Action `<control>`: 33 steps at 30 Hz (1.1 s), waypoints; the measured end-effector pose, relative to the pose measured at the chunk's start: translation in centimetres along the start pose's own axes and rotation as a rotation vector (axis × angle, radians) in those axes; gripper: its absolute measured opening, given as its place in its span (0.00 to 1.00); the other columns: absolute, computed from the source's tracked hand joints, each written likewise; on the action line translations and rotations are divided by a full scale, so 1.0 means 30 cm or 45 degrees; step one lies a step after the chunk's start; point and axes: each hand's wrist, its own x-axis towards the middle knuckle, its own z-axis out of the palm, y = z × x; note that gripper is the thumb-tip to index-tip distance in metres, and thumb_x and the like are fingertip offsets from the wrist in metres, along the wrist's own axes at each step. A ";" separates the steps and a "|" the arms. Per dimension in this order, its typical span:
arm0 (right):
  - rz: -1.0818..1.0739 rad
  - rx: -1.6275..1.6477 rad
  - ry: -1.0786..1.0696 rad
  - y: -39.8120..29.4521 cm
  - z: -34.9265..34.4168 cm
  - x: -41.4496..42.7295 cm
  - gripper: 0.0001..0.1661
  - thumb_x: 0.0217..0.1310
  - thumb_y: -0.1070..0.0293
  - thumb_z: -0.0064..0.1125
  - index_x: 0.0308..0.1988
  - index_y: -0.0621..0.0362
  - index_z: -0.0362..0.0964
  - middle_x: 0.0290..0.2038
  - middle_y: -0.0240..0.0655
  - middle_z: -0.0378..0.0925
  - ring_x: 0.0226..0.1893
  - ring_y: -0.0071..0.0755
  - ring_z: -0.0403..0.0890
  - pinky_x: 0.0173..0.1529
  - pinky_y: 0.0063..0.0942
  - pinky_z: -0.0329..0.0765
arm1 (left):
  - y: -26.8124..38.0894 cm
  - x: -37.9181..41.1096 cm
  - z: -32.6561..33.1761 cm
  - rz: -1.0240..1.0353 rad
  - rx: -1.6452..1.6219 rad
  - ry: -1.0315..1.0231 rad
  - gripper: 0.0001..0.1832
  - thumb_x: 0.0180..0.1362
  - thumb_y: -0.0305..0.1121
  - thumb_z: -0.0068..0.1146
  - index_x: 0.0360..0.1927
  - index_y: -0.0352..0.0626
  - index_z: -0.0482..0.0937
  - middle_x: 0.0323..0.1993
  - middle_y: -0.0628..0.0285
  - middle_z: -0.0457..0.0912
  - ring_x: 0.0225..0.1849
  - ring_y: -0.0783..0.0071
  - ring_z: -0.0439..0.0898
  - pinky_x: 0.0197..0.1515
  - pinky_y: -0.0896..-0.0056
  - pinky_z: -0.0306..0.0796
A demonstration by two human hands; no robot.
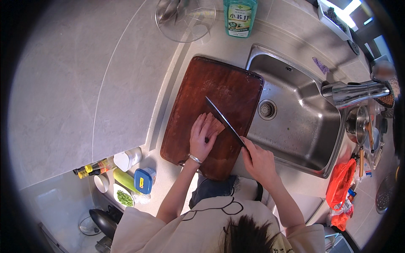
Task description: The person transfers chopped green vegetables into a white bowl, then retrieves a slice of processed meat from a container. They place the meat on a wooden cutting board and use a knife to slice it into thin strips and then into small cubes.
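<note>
A dark brown wooden cutting board (pixel 218 85) lies on the counter, its right side over the edge of the sink. On it rests a pinkish-brown piece of meat (pixel 216 126), partly hidden under my fingers. My left hand (pixel 202 134) presses the meat from the left, fingers spread over it. Gripped by its handle in my right hand (pixel 260 160) is a kitchen knife (pixel 223 118). The blade slants up and left, close along the meat's right edge; whether it touches the meat I cannot tell.
Right of the board is a stainless steel sink (pixel 303 136) with a faucet (pixel 354 93). A teal bottle (pixel 240 19) and a wire rack (pixel 186 25) stand beyond. At lower left are chopped greens in a dish (pixel 124 198), a blue-lidded tub (pixel 144 182) and bottles (pixel 98 167). A red plastic bag (pixel 341 183) lies right.
</note>
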 end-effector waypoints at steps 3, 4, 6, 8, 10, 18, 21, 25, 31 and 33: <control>-0.006 -0.008 0.006 -0.001 0.000 0.000 0.19 0.61 0.66 0.49 0.52 0.53 0.67 0.22 0.44 0.75 0.19 0.50 0.77 0.24 0.41 0.74 | 0.024 0.004 -0.018 -0.032 -0.106 -0.031 0.34 0.45 0.35 0.65 0.59 0.42 0.69 0.62 0.51 0.64 0.63 0.52 0.63 0.64 0.55 0.57; -0.010 -0.011 0.007 -0.003 0.000 0.001 0.19 0.61 0.66 0.49 0.52 0.53 0.67 0.22 0.44 0.75 0.19 0.50 0.77 0.24 0.41 0.74 | 0.019 0.000 -0.015 -0.025 -0.046 -0.033 0.35 0.45 0.36 0.65 0.59 0.42 0.68 0.63 0.51 0.62 0.64 0.52 0.61 0.65 0.54 0.55; -0.006 -0.033 -0.007 -0.005 -0.003 0.001 0.19 0.61 0.66 0.49 0.52 0.53 0.67 0.22 0.44 0.75 0.19 0.50 0.77 0.24 0.41 0.74 | 0.010 -0.002 -0.005 -0.011 0.069 -0.036 0.37 0.45 0.37 0.66 0.61 0.42 0.65 0.64 0.50 0.60 0.66 0.50 0.58 0.66 0.51 0.51; 0.001 -0.055 -0.013 -0.004 -0.006 0.003 0.19 0.61 0.66 0.49 0.53 0.52 0.67 0.22 0.44 0.75 0.19 0.50 0.77 0.24 0.41 0.74 | 0.030 0.012 -0.006 -0.040 0.070 0.005 0.37 0.48 0.36 0.64 0.62 0.41 0.63 0.65 0.50 0.59 0.67 0.48 0.54 0.67 0.49 0.48; 0.009 -0.066 -0.020 -0.006 -0.002 0.001 0.19 0.61 0.66 0.49 0.53 0.52 0.67 0.22 0.43 0.75 0.18 0.49 0.77 0.24 0.41 0.74 | 0.043 0.015 0.000 -0.095 0.034 0.039 0.36 0.50 0.35 0.61 0.62 0.39 0.61 0.65 0.49 0.58 0.69 0.47 0.51 0.68 0.49 0.46; -0.032 -0.106 -0.035 -0.007 -0.011 0.012 0.19 0.61 0.64 0.49 0.53 0.50 0.67 0.21 0.42 0.74 0.18 0.49 0.77 0.23 0.41 0.74 | 0.041 0.013 0.086 -0.441 -0.346 0.237 0.34 0.52 0.35 0.59 0.61 0.34 0.60 0.66 0.47 0.56 0.70 0.48 0.47 0.69 0.51 0.45; -0.036 -0.110 -0.027 0.005 -0.014 0.015 0.19 0.60 0.64 0.49 0.52 0.50 0.68 0.21 0.42 0.74 0.18 0.49 0.77 0.23 0.42 0.74 | 0.085 0.032 0.034 -0.283 -0.121 0.167 0.39 0.47 0.40 0.66 0.60 0.34 0.61 0.65 0.47 0.58 0.70 0.47 0.48 0.68 0.52 0.47; -0.019 -0.080 -0.067 -0.001 -0.023 0.015 0.19 0.60 0.65 0.49 0.52 0.51 0.68 0.21 0.42 0.74 0.18 0.50 0.77 0.23 0.42 0.74 | 0.038 0.019 -0.005 -0.167 -0.012 -0.035 0.43 0.41 0.42 0.70 0.60 0.37 0.63 0.63 0.49 0.61 0.68 0.48 0.54 0.68 0.52 0.49; -0.050 -0.076 -0.031 0.009 -0.021 0.021 0.18 0.60 0.65 0.49 0.51 0.52 0.68 0.21 0.42 0.74 0.18 0.50 0.76 0.23 0.43 0.74 | 0.011 0.022 -0.014 -0.048 0.064 -0.092 0.40 0.40 0.40 0.71 0.59 0.42 0.67 0.62 0.54 0.65 0.66 0.52 0.60 0.69 0.50 0.49; -0.001 -0.077 -0.085 -0.002 -0.031 0.022 0.19 0.59 0.67 0.51 0.52 0.52 0.68 0.23 0.42 0.75 0.21 0.49 0.77 0.26 0.42 0.73 | 0.006 0.016 -0.013 -0.036 0.053 -0.076 0.40 0.40 0.40 0.71 0.58 0.42 0.68 0.62 0.53 0.65 0.66 0.52 0.60 0.69 0.49 0.49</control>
